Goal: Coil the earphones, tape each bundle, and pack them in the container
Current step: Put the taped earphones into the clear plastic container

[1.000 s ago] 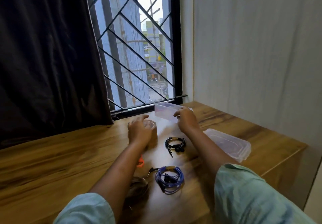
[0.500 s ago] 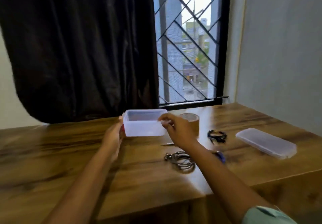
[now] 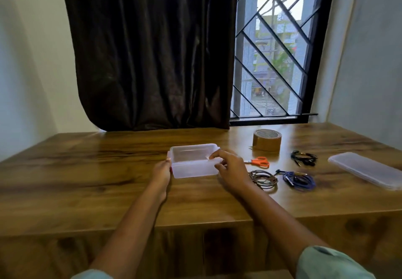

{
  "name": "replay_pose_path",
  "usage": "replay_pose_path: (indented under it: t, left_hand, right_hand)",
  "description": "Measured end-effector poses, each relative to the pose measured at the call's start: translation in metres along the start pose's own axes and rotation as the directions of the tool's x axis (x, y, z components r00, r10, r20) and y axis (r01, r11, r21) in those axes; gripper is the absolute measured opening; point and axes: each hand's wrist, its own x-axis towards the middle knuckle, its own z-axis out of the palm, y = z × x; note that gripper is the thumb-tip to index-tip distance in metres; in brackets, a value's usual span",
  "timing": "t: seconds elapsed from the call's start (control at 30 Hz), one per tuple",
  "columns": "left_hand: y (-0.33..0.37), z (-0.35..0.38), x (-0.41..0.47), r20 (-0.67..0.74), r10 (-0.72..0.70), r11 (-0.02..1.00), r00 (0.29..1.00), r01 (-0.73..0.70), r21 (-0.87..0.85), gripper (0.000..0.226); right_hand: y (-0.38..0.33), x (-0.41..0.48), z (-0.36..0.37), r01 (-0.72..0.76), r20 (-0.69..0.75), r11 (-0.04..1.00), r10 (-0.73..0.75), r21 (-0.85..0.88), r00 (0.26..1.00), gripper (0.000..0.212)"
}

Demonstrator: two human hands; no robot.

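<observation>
Scissors (image 3: 258, 161), tape roll (image 3: 267, 143) near container (image 3: 193, 170)

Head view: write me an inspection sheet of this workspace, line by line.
Surface: brown wooden table, wood-grain top.
Job's things: clear rectangular plastic container, nothing seen inside; clear flat plastic lid off, at far right; brown tape roll; orange-handled scissors; coiled black earphone bundle, coiled blue earphone bundle and coiled grey-brown earphone bundle, all outside the container.
Clutter: nothing seen.
Hands: left hand grips the container's left end; right hand pinches its right rim.
Cables: only the earphone cords, all coiled.
Surroundings: dark curtain, barred window, pale walls.
</observation>
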Motion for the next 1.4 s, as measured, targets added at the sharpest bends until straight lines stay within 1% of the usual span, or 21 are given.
replay_pose_path:
  t: [0.07, 0.1, 0.13, 0.17, 0.2, 0.23, 0.27, 0.3, 0.37, 0.43, 0.5, 0.57, 0.63, 0.67, 0.77, 0.83, 0.9, 1.0, 1.13, 1.27, 1.4]
  left_hand:
    - [-0.007, 0.002, 0.002, -0.075, 0.02, 0.999, 0.997, -0.018, 0.032, 0.034]
    - [-0.011, 0.003, -0.001, -0.135, 0.087, 0.994, 0.987, -0.078, 0.073, 0.039]
    - [-0.013, 0.006, -0.005, -0.191, 0.206, 0.973, 0.96, -0.181, 0.14, 0.042]
    - [-0.013, 0.009, -0.009, -0.227, 0.354, 0.927, 0.907, -0.308, 0.214, 0.041]
    - [-0.011, 0.014, -0.015, -0.234, 0.496, 0.859, 0.836, -0.431, 0.277, 0.035]
    - [-0.009, 0.022, -0.02, -0.208, 0.589, 0.796, 0.781, -0.517, 0.313, 0.027]
    - [-0.006, 0.032, -0.026, -0.155, 0.632, 0.759, 0.759, -0.566, 0.322, 0.02]
    - [-0.004, 0.044, -0.032, -0.069, 0.634, 0.746, 0.77, -0.586, 0.315, 0.018]
    - [-0.001, 0.065, -0.041, 0.145, 0.571, 0.76, 0.808, -0.587, 0.28, 0.017]
    - [-0.003, 0.09, -0.044, 0.339, 0.465, 0.749, 0.818, -0.568, 0.342, 0.018]
    - [-0.009, 0.111, -0.044, 0.401, 0.363, 0.731, 0.841, -0.524, 0.437, 0.024]
    - [-0.016, 0.128, -0.041, 0.413, 0.283, 0.725, 0.866, -0.475, 0.499, 0.034]
    - [-0.019, 0.138, -0.04, 0.422, 0.245, 0.677, 0.873, -0.466, 0.57, 0.041]
    - [-0.019, 0.141, -0.038, 0.424, 0.231, 0.661, 0.876, -0.461, 0.592, 0.043]
    - [-0.018, 0.143, -0.033, 0.438, 0.178, 0.683, 0.881, -0.431, 0.589, 0.041]
    - [-0.017, 0.139, -0.028, 0.443, 0.207, 0.704, 0.873, -0.447, 0.552, 0.032]
    - [-0.011, 0.13, -0.023, 0.414, 0.276, 0.736, 0.868, -0.467, 0.489, 0.026]
    - [0.015, 0.11, -0.014, 0.395, 0.348, 0.742, 0.85, -0.507, 0.438, 0.018]
    - [0.055, 0.073, 0.0, 0.335, 0.374, 0.834, 0.865, -0.472, 0.286, 0.007]
    - [0.083, 0.039, 0.02, 0.255, 0.415, 0.827, 0.874, -0.479, 0.295, 0.006]
    - [0.102, 0.018, 0.038, 0.183, 0.454, 0.815, 0.872, -0.489, 0.31, 0.009]
  right_hand:
    - [0.001, -0.004, -0.005, -0.003, 0.014, 0.999, 0.003, -0.033, 1.0, 0.047]
    - [0.003, -0.006, -0.01, -0.014, -0.015, 0.997, 0.012, -0.076, 1.0, 0.051]
    - [0.006, -0.008, -0.018, -0.029, -0.065, 0.99, 0.02, -0.135, 0.998, 0.051]
    - [0.009, -0.01, -0.028, -0.051, -0.117, 0.978, 0.027, -0.202, 0.993, 0.048]
    - [0.012, -0.011, -0.04, -0.089, -0.156, 0.958, 0.047, -0.273, 0.987, 0.044]
    - [0.015, -0.013, -0.053, -0.141, -0.182, 0.928, 0.081, -0.345, 0.98, 0.04]
    - [0.02, -0.015, -0.064, -0.193, -0.189, 0.887, 0.123, -0.42, 0.974, 0.037]
    - [0.024, -0.017, -0.075, -0.234, -0.187, 0.84, 0.161, -0.489, 0.969, 0.033]
    - [0.029, -0.018, -0.085, -0.257, -0.153, 0.769, 0.206, -0.585, 0.966, 0.03]
    - [0.035, -0.02, -0.088, -0.259, -0.104, 0.715, 0.254, -0.649, 0.962, 0.027]
    - [0.036, -0.022, -0.088, -0.257, -0.067, 0.67, 0.296, -0.697, 0.953, 0.025]
    - [0.039, -0.023, -0.086, -0.251, -0.07, 0.656, 0.29, -0.712, 0.954, 0.023]
    - [0.039, -0.022, -0.085, -0.238, -0.074, 0.657, 0.267, -0.715, 0.961, 0.02]
    - [0.038, -0.021, -0.084, -0.226, -0.064, 0.667, 0.259, -0.71, 0.964, 0.019]
    - [0.035, -0.019, -0.082, -0.19, -0.033, 0.718, 0.227, -0.669, 0.973, 0.016]
    - [0.029, -0.015, -0.082, -0.161, -0.048, 0.755, 0.169, -0.636, 0.984, 0.016]
    - [0.02, -0.007, -0.082, -0.115, -0.067, 0.8, 0.094, -0.588, 0.993, 0.016]
    - [-0.002, 0.011, -0.078, -0.034, -0.071, 0.851, -0.004, -0.525, 0.997, 0.018]
    - [-0.041, 0.045, -0.063, 0.062, -0.045, 0.899, -0.091, -0.434, 0.995, 0.019]
    - [-0.075, 0.078, -0.043, 0.121, -0.033, 0.928, -0.142, -0.353, 0.989, 0.016]
    - [-0.093, 0.103, -0.027, 0.137, -0.035, 0.952, -0.153, -0.273, 0.988, 0.013]
